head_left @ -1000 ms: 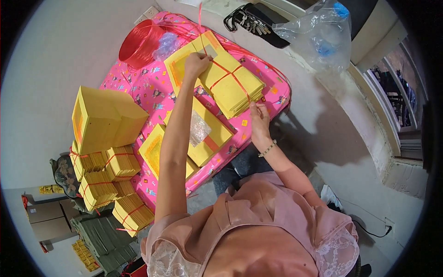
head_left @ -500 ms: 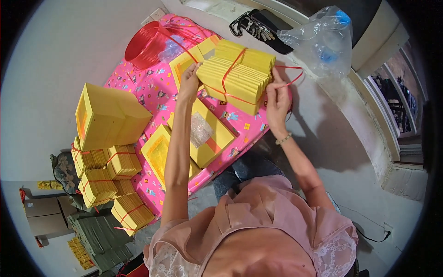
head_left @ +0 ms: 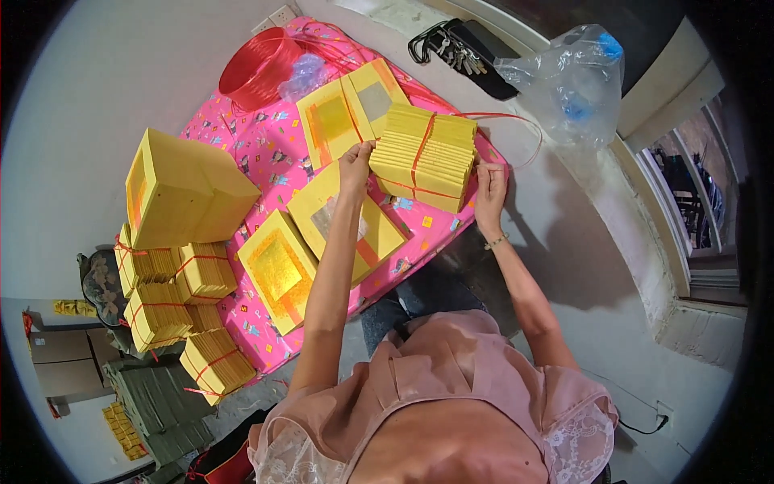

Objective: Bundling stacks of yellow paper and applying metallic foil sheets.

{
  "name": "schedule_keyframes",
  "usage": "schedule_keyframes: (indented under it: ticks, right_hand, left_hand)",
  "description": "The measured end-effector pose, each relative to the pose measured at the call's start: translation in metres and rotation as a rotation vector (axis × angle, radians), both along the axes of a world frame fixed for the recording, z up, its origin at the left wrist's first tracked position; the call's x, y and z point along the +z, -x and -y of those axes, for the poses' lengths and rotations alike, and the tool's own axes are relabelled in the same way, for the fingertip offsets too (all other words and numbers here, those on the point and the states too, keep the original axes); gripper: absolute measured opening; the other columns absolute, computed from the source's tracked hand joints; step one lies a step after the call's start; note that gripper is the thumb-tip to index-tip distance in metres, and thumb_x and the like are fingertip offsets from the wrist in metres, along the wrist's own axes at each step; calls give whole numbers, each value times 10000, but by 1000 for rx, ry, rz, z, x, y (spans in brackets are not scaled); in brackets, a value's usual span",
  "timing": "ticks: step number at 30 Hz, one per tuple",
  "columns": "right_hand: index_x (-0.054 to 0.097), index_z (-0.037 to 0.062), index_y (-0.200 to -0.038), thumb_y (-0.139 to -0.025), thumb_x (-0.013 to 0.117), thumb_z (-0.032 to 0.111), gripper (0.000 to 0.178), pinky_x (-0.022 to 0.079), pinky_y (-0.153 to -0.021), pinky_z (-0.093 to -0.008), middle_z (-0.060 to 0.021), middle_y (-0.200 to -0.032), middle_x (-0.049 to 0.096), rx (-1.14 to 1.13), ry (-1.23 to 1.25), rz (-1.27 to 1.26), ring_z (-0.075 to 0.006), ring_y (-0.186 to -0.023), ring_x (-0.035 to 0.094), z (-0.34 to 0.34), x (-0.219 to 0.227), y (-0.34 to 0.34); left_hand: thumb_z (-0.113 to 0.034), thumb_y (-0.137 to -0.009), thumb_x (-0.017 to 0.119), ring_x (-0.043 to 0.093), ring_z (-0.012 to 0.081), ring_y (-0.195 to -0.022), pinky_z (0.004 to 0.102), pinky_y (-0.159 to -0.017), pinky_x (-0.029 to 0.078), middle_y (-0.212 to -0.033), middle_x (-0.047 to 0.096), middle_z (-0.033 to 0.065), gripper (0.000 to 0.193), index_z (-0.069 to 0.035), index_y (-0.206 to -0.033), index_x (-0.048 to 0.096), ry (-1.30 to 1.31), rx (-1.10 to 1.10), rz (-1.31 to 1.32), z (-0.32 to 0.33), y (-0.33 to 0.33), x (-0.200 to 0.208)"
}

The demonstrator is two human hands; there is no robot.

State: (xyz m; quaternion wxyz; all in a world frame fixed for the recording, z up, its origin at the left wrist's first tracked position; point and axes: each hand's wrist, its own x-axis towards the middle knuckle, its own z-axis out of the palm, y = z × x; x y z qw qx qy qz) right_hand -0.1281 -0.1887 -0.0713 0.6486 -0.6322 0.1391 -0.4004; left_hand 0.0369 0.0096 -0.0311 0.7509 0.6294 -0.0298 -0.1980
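Observation:
A bundle of folded yellow paper (head_left: pixel 423 153) rests near the table's right corner, with red plastic strap (head_left: pixel 421 149) crossing its top and running round its side. My left hand (head_left: pixel 355 168) is at the bundle's left edge, fingers closed on a length of the strap. Beside the right edge, my right hand (head_left: pixel 490 194) has its fingers curled in a pinch, where a loose loop of red strap (head_left: pixel 538 133) comes back to it. The part between those fingertips is too small to see clearly.
Flat yellow paper stacks (head_left: pixel 278 270) lie on the pink patterned tablecloth (head_left: pixel 266 153). A tall yellow stack (head_left: pixel 189 189) and several tied bundles (head_left: pixel 218 363) are at left. A red strap coil (head_left: pixel 258 71) stands at the back. Keys (head_left: pixel 459 58) and a clear plastic bag (head_left: pixel 576 89) lie on the ledge.
The bundle, tilted before, now sits lower and flatter. Both hands have moved down with it, and the strap loop on the right has grown wider. The view has shifted slightly.

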Motion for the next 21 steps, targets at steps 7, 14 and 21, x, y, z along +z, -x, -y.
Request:
schedule_keyframes:
  ticks: [7, 14, 21]
  right_hand:
    - [533, 19, -960, -998, 509, 86, 81, 427, -824, -222, -9, -909, 575, -45, -173, 37, -67, -890, 520, 8, 10, -19]
    - [566, 15, -981, -979, 538, 49, 44, 446, -775, -202, 1, -913, 612, 38, -186, 62, -45, -867, 554, 21, 4, -30]
    - [578, 16, -1016, -994, 520, 69, 82, 441, -710, -188, 18, -921, 610, 113, -145, 81, -24, -808, 534, 29, 48, -25]
  left_hand:
    - [-199, -1029, 448, 633, 143, -938, 281, -828, 516, -1049, 661, 61, 256, -15, -1133, 594, 180, 94, 59, 7, 11, -17]
    - [-203, -1028, 449, 625, 141, -941, 289, -837, 518, -1028, 654, 52, 244, -21, -1093, 599, 266, 107, -29, 6, 10, -19]
    - [-279, -1032, 417, 617, 151, -806, 282, -743, 496, -941, 683, 79, 291, -41, -1139, 547, 294, 161, -53, 6, 15, 20]
